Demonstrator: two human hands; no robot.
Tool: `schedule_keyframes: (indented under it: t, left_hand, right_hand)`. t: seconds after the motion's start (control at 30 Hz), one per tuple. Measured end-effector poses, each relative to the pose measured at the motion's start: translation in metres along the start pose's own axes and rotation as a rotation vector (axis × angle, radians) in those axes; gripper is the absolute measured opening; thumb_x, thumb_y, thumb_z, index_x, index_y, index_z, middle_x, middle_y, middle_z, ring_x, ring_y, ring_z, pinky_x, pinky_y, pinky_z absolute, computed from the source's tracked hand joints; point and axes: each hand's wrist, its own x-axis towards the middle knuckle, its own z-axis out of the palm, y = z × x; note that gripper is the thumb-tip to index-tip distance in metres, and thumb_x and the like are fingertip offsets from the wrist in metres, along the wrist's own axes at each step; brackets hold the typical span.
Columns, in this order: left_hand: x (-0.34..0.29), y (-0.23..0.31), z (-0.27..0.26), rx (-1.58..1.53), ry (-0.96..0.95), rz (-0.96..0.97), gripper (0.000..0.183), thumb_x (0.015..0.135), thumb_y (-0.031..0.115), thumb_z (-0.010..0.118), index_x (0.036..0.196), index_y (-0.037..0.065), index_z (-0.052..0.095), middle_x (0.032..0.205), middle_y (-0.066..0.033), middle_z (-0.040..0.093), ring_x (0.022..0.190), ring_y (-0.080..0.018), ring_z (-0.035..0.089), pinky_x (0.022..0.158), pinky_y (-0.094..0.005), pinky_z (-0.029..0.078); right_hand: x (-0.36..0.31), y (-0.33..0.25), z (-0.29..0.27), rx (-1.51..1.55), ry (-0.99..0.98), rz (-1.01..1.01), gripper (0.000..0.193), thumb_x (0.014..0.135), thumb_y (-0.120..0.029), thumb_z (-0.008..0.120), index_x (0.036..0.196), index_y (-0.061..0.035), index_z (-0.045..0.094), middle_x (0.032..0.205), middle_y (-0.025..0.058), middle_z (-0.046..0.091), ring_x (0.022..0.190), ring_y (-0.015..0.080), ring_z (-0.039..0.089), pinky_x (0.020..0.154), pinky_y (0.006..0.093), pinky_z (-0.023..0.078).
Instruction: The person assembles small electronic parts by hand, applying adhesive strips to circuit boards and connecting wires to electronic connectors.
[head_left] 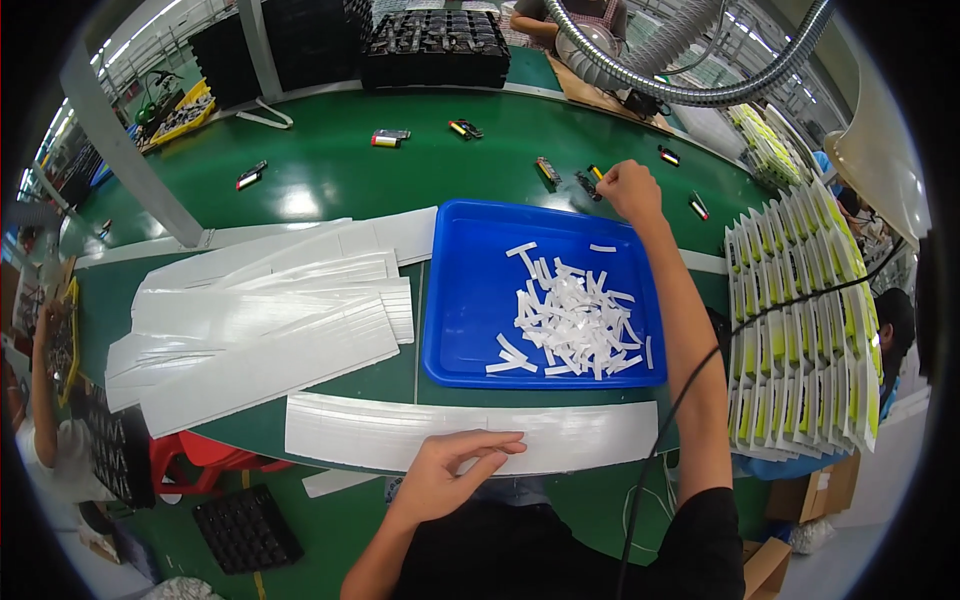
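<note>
My right hand (632,190) reaches to the far side of the blue tray, its fingers pinched at one end of a small battery-like part with yellow and black on it (596,173). Its fingertips hide some of the part. My left hand (458,476) hovers over or rests on a long white sheet of strips (590,432) at the bench's near edge; I cannot tell if it touches. Its fingers are stretched out, the thumb slightly apart, holding nothing. Between the hands lies the blue tray (470,345), bearing a heap of small white strips (575,310).
Overlapping white sheets (260,310) lie left of the tray. Several small battery-like parts (388,138) are scattered along the green bench (330,160). Stacked white-and-green trays (800,330) stand at right, with a dark cable (780,310) crossing them. A flexible metal hose (690,97) arches overhead.
</note>
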Motion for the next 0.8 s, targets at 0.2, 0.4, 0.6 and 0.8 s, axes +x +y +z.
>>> schedule_keyframes:
  t: [0.2, 0.4, 0.6, 0.8]
  left_hand:
    - [0.002, 0.004, 0.006, -0.087, -0.016, 0.004, 0.023, 0.095, 0.002, 0.056, 0.115, -0.004, 0.066, 0.100, -0.0125, 0.069, 0.093, -0.0176, 0.065, 0.084, -0.0274, 0.052]
    - [0.010, 0.004, -0.008, -0.459, 0.038, -0.115, 0.023, 0.100, 0.012, 0.053, 0.110, -0.006, 0.064, 0.086, -0.0103, 0.066, 0.071, -0.0125, 0.060, 0.060, -0.0235, 0.049]
    - [0.024, 0.028, -0.019, -0.331, -0.501, -0.385, 0.035, 0.095, 0.012, 0.060, 0.126, -0.004, 0.058, 0.103, -0.0154, 0.070, 0.080, -0.0123, 0.067, 0.069, -0.0225, 0.053]
    - [0.019, 0.005, -0.013, -0.445, -0.467, -0.368, 0.042, 0.087, 0.003, 0.068, 0.126, -0.007, 0.056, 0.106, -0.0152, 0.069, 0.093, -0.0151, 0.067, 0.084, -0.0249, 0.053]
  right_hand:
    - [-0.127, -0.033, -0.084, 0.854, -0.245, -0.069, 0.017, 0.085, -0.014, 0.066, 0.089, 0.0026, 0.068, 0.075, 0.0034, 0.065, 0.067, 0.0077, 0.059, 0.062, 0.0229, 0.047]
    - [-0.260, -0.071, -0.109, 1.179, -0.507, -0.217, 0.018, 0.079, 0.002, 0.068, 0.097, 0.0025, 0.067, 0.088, 0.0045, 0.067, 0.077, 0.0099, 0.061, 0.068, 0.0237, 0.049]
    - [-0.289, -0.078, -0.124, 0.835, -0.450, -0.704, 0.028, 0.076, -0.002, 0.074, 0.102, -0.0055, 0.067, 0.096, 0.0084, 0.067, 0.084, 0.0263, 0.067, 0.072, 0.0330, 0.054]
    - [-0.308, -0.073, -0.120, 0.591, -0.141, -0.889, 0.031, 0.069, -0.009, 0.074, 0.100, -0.0092, 0.069, 0.102, 0.0035, 0.066, 0.086, 0.0220, 0.065, 0.071, 0.0328, 0.054]
